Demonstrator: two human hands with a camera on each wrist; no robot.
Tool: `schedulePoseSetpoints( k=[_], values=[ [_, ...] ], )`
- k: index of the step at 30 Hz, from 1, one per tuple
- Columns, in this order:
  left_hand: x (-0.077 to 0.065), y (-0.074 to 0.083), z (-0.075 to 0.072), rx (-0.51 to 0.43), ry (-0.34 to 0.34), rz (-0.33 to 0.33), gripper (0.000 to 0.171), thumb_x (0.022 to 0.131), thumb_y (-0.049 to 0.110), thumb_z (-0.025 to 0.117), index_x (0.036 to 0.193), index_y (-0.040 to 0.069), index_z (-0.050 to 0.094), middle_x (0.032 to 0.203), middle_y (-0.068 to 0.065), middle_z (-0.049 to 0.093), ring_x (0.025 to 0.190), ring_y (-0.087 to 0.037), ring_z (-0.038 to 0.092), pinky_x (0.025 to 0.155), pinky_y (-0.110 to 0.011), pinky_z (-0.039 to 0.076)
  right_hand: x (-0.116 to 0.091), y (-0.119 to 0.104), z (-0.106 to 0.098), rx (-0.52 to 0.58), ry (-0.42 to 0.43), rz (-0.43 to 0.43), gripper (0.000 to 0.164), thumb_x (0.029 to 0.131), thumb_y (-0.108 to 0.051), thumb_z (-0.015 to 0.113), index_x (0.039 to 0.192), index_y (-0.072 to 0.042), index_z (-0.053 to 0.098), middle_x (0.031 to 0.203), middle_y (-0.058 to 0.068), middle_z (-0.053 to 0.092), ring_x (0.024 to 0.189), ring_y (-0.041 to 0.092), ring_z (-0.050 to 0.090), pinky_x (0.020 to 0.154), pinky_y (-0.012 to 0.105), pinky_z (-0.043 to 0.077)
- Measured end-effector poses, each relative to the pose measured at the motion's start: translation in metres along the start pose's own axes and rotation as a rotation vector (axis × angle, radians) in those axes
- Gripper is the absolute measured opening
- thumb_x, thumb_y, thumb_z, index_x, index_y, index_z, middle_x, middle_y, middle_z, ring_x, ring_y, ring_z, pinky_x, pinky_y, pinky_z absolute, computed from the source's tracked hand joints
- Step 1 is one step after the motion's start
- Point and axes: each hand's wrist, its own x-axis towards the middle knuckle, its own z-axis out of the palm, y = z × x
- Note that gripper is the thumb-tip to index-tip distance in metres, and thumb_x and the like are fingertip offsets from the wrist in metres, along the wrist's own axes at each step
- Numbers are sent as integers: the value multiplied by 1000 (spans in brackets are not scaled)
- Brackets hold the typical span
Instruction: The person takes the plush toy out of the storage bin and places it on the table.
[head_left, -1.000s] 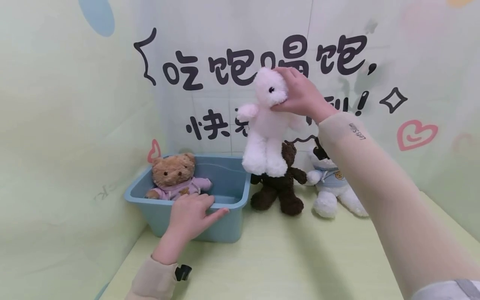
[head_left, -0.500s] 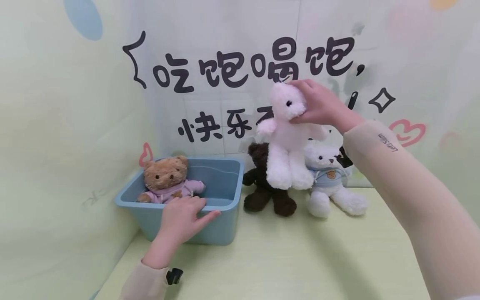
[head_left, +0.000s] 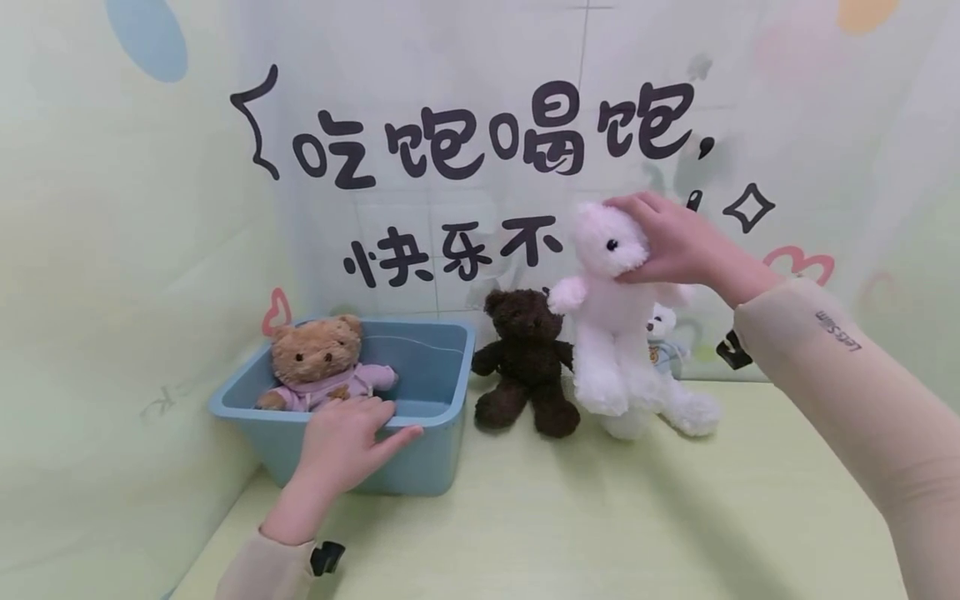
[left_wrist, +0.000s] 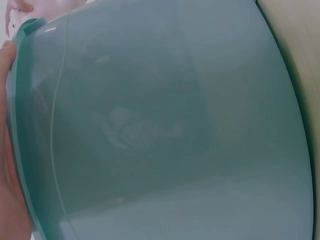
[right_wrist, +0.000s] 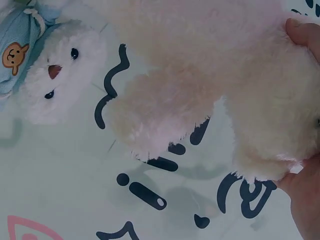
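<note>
My right hand (head_left: 671, 242) grips a pale pink and white plush toy (head_left: 611, 325) by the back of its head, thumb and fingers on either side. The toy hangs upright in front of a white teddy bear in a blue top (head_left: 690, 404), covering much of it. In the right wrist view the held plush (right_wrist: 170, 100) fills the upper middle. My left hand (head_left: 345, 442) holds the front rim of a blue plastic bin (head_left: 442, 450), fingers over the edge and thumb outside. A light brown teddy bear in a pink hoodie (head_left: 318, 354) sits inside the bin.
A dark brown teddy bear (head_left: 525, 358) sits between the bin and the held plush, against the back wall. The pale green tabletop (head_left: 525, 517) stretches in front. Printed cloth walls (head_left: 337, 50) with black lettering stand behind and at the sides.
My right hand has carried the plush rightward and down, off the brown bear and over the white bear. The left hand stays on the bin rim. The head view has shifted slightly.
</note>
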Motion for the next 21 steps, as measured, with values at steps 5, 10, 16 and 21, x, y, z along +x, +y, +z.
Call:
schedulePoseSetpoints(
  k=[5, 10, 16, 21],
  values=[
    [-4, -1, 1, 15, 16, -4, 47, 74, 64, 50, 58, 24, 32, 50, 12, 24, 42, -7, 21, 42, -25, 15, -18, 2, 1, -18, -14, -32, 88, 55, -37, 81, 130, -25, 37, 116, 6, 45, 96, 27, 48, 79, 46, 38],
    [-7, -2, 1, 14, 18, -2, 47, 74, 64, 51, 58, 24, 32, 50, 12, 24, 42, -7, 20, 42, -25, 15, -36, 7, 3, -27, -9, -49, 88, 54, -36, 81, 129, -21, 39, 112, 6, 47, 94, 26, 49, 78, 46, 39],
    [-4, 0, 2, 7, 23, 11, 46, 74, 63, 51, 58, 24, 33, 51, 12, 25, 42, -6, 21, 42, -24, 16, -66, 16, 8, -71, 36, -64, 85, 51, -38, 82, 125, -18, 44, 111, 6, 49, 94, 25, 50, 75, 45, 40],
    [0, 1, 1, 8, 28, 17, 46, 73, 63, 52, 58, 24, 34, 51, 12, 25, 42, -6, 21, 42, -24, 16, -88, 24, 16, -90, 69, -94, 84, 51, -37, 81, 124, -14, 46, 113, 10, 50, 96, 29, 51, 75, 46, 40]
  ],
)
